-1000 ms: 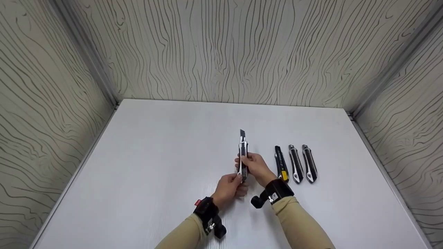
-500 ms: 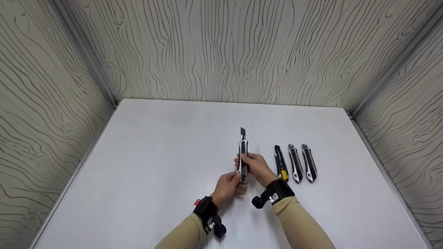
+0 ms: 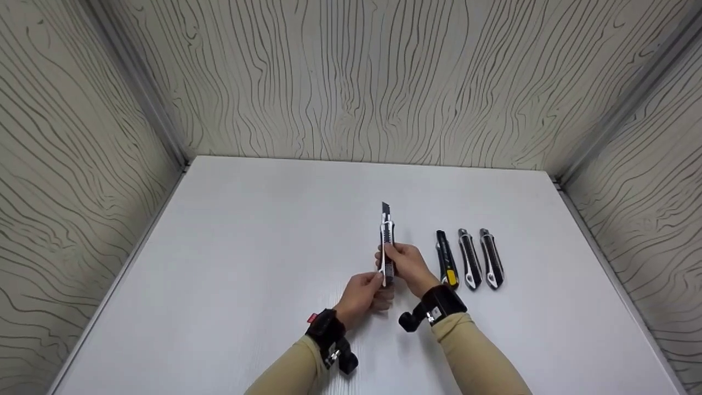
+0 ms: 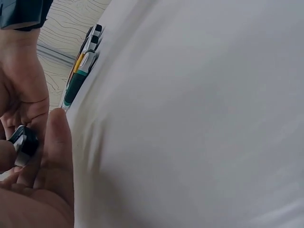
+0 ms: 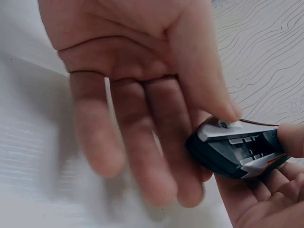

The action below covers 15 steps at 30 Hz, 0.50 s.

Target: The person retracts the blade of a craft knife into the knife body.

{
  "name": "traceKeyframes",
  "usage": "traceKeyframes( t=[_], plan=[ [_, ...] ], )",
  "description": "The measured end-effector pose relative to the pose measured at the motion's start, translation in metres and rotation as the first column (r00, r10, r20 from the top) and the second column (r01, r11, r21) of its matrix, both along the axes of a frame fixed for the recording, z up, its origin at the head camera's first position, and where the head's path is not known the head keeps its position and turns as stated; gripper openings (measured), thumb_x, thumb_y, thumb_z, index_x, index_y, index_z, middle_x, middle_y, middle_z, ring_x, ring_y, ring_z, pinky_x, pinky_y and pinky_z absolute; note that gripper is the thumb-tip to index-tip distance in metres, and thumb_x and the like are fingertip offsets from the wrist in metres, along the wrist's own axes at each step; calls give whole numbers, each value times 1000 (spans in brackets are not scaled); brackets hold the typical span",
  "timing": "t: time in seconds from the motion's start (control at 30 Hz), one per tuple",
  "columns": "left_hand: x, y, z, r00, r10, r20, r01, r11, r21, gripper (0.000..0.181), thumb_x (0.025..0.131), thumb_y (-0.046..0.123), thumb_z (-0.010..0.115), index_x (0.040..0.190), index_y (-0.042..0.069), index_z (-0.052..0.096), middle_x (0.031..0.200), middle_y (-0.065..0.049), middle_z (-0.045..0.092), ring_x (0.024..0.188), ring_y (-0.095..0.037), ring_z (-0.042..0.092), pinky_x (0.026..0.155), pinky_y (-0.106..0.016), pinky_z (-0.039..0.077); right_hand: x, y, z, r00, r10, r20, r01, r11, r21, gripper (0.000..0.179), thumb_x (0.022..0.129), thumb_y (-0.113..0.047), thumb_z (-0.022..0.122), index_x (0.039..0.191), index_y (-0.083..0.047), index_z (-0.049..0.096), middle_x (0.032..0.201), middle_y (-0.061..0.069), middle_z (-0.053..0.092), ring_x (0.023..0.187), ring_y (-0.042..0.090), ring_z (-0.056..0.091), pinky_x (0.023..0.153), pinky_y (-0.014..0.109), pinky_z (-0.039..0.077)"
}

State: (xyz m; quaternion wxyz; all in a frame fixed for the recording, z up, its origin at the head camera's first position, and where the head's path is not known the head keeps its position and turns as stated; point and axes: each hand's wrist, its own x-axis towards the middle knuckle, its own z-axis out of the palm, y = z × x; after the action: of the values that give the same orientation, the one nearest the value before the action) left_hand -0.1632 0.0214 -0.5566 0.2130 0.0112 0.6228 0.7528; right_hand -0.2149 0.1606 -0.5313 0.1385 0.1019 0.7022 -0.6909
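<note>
In the head view a utility knife (image 3: 387,233) points away from me over the white table, its snap-off blade (image 3: 385,208) extended. My right hand (image 3: 408,266) grips the middle of its body, thumb on the upper face. Lower down, my left hand (image 3: 359,296) pinches the near end between thumb and fingers. The right wrist view shows the knife's rear end (image 5: 218,159) close up, with a hollow slot in the handle, my right thumb against it and several right fingers hanging loose. In the left wrist view its dark end (image 4: 28,142) is partly hidden by fingers.
To the right lie three more cutters, blades not showing: a black one with a yellow part (image 3: 446,258), then two silver-and-black ones (image 3: 470,260) (image 3: 492,260), side by side on the white table (image 3: 263,230). Wood-grain-patterned panels (image 3: 351,82) enclose the back and sides.
The held knife has shifted very slightly away from me and to the right. Both hands keep their hold, and the three cutters on the table stay put.
</note>
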Motion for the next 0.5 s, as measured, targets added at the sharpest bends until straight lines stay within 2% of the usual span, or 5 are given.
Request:
traceKeyframes(
  t=[0.23,0.5],
  plan=[
    [-1,-1,-1,1000,-21,13,22,1000,-22,36,104,22,45,103,-9,62,86,-15,71,68,-16,67,66,-35,61,2,0,-1,1000,16,-12,-16,1000,-6,35,102,-21,50,121,8,59,98,8,70,85,13,68,75,26,57],
    [-1,0,1,1000,2,-9,-2,999,-47,34,103,20,46,101,-9,64,87,-18,72,67,-15,66,62,-30,59,2,0,-1,999,17,-32,-18,1000,-23,35,102,-19,50,120,10,58,99,10,70,86,14,67,78,27,57]
  ],
)
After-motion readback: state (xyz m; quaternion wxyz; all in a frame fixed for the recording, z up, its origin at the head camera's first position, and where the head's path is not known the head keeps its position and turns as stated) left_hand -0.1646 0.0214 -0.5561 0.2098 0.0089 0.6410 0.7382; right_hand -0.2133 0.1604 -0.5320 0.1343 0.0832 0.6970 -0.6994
